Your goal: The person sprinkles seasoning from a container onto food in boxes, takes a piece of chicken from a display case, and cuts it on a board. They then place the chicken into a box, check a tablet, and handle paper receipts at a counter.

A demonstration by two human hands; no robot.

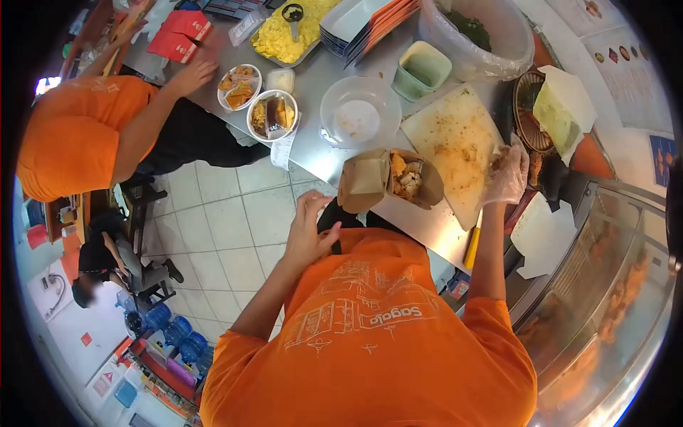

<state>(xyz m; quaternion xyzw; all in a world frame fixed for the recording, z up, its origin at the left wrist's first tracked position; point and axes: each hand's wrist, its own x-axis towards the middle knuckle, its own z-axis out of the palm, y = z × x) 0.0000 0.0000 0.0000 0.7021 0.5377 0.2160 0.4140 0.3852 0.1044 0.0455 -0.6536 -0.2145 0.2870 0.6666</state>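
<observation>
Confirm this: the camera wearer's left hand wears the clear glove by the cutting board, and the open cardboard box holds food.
Not the left hand: the head view shows the clear glove on the right hand, by the cutting board. The open cardboard box does hold food.

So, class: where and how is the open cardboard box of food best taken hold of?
Probably by the filled half's outer wall on the cardboard box, coming from the person's right. That half carries the food, while the other half opens out leftward and would likely flex. The top is open, so keep it level.
</observation>
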